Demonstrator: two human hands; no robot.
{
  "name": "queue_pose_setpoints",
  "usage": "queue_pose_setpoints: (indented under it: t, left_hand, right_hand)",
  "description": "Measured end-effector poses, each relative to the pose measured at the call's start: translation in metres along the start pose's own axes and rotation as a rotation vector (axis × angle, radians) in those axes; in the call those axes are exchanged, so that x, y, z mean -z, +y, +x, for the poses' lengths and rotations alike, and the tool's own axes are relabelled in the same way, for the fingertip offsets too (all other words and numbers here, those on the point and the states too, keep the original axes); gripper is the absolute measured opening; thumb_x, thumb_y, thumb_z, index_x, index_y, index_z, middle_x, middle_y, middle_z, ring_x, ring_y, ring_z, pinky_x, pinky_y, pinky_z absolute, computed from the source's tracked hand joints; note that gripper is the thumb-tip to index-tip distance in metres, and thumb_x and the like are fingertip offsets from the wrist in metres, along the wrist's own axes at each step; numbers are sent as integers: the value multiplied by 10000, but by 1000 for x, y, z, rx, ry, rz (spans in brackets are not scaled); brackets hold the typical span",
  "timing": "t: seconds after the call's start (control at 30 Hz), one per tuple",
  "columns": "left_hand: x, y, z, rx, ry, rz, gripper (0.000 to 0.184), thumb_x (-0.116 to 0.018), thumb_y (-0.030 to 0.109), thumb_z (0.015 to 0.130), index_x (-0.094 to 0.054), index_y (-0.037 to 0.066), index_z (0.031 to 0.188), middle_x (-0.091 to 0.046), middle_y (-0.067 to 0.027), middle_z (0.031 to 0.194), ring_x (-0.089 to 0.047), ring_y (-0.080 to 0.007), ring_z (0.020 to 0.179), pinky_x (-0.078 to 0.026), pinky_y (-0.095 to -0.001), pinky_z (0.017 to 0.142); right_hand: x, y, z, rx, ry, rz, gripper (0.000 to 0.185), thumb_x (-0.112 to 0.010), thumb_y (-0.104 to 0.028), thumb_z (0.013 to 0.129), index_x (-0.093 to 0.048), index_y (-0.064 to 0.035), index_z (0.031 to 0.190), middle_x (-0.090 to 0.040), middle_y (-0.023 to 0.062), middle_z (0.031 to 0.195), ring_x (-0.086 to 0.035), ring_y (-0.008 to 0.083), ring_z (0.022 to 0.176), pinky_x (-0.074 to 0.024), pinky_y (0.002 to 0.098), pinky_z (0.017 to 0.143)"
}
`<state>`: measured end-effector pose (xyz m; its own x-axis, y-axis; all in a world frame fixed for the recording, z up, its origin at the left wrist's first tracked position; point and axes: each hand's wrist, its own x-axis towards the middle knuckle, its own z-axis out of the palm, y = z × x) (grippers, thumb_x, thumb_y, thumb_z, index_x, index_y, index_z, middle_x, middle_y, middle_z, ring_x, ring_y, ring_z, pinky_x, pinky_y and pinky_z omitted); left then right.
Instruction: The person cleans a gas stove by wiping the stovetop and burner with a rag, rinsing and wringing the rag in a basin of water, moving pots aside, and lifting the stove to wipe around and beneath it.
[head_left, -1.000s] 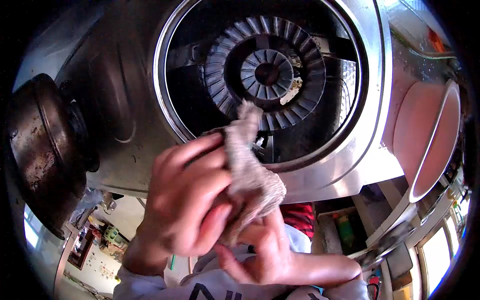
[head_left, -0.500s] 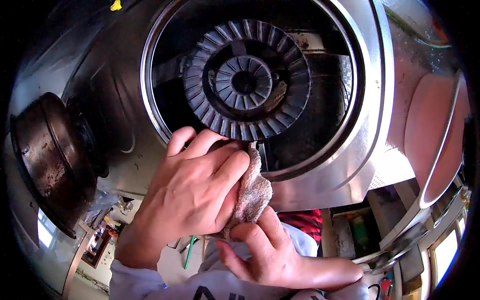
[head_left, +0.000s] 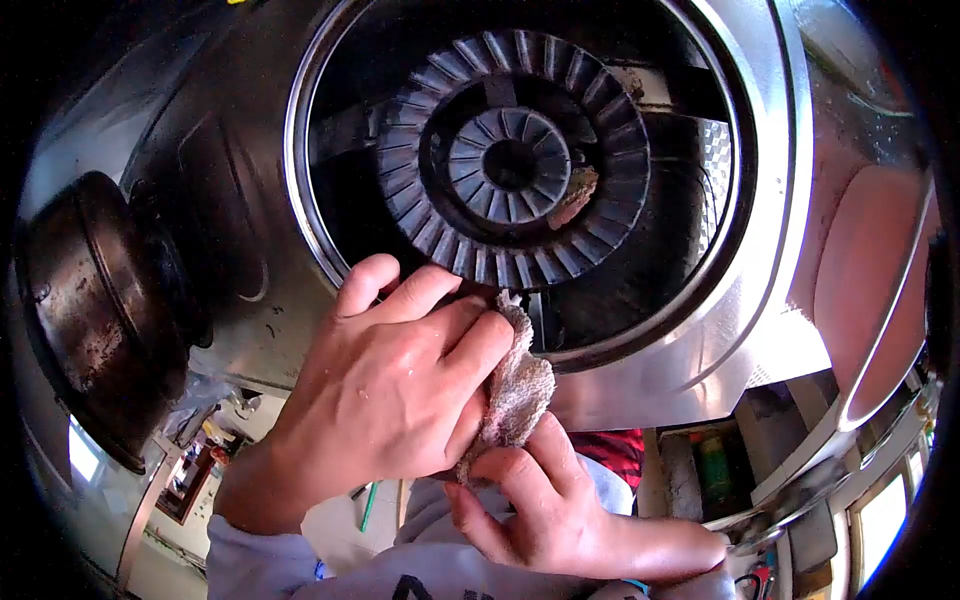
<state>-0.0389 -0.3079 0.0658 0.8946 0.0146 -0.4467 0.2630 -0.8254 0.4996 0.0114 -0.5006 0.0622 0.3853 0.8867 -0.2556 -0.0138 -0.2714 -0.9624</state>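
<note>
A wet-looking, dirty beige cloth point(head_left: 522, 388) is bunched between my two hands, just below the round gas burner point(head_left: 510, 165). My left hand point(head_left: 400, 370) is closed on the cloth, its fingertips at the near rim of the burner opening. Lower right of it, my right hand point(head_left: 545, 500) pinches the cloth's lower end. The ridged burner ring sits inside a shiny metal rim point(head_left: 300, 190), with a brownish patch point(head_left: 573, 198) between its inner and outer rings. Part of the cloth is hidden under my left fingers.
A blackened metal ring stand or pot point(head_left: 100, 310) is at the left on the steel stovetop point(head_left: 650, 395). A pinkish basin point(head_left: 870, 290) stands at the right. Shelves holding a green bottle point(head_left: 712, 470) show below the stove edge.
Over the last second, my left hand has moved down onto the burner's near edge and the cloth's raised tip has dropped. Since half a second ago, the view has shifted slightly.
</note>
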Motion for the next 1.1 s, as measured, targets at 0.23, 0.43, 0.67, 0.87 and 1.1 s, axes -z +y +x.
queue_pose_setpoints:
  t: [0.23, 0.43, 0.67, 0.87, 1.1]
  left_hand:
    - [-11, -6, -8, -80, 179, -81, 329, -664, 169, 737, -675, 5, 1021, -691, -143, 1045, -658, -311, 969, -436, -476, 880]
    - [-10, -7, -21, -63, 381, -9, 251, -741, 43, 756, -686, -40, 987, -679, -157, 1033, -662, -346, 906, -523, -463, 805]
    - [-16, -4, -16, -39, 411, -28, 342, -742, -3, 741, -695, -111, 1062, -670, -198, 1117, -663, -377, 970, -561, -441, 831]
    - [-8, -12, -10, -58, 156, -92, 338, -661, 180, 791, -712, -52, 1033, -673, -157, 1125, -668, -310, 959, -457, -500, 980]
    - [8, -2, -19, 38, 305, -23, 294, -772, 77, 700, -695, -7, 971, -631, -128, 1004, -624, -306, 860, -475, -415, 726]
  right_hand:
    - [4, -8, 0, -96, -53, 25, 251, -825, -38, 776, -635, -22, 941, -591, 184, 981, -624, 320, 849, -536, 370, 706]
    - [-2, -7, 3, -6, -10, 14, 292, -827, -45, 781, -639, 0, 1000, -610, 212, 1037, -640, 339, 932, -555, 387, 752]
    - [-13, 9, 0, 208, 136, 43, 274, -749, -23, 800, -643, 2, 1051, -567, 232, 1100, -591, 379, 955, -504, 440, 820]
    - [-2, -13, 5, 39, 105, 81, 233, -741, -29, 805, -651, -5, 1018, -572, 200, 1042, -587, 366, 919, -491, 431, 798]
    - [-4, -12, 6, 74, 151, 53, 252, -755, -7, 783, -668, 12, 1018, -601, 199, 1062, -621, 355, 918, -505, 410, 796]
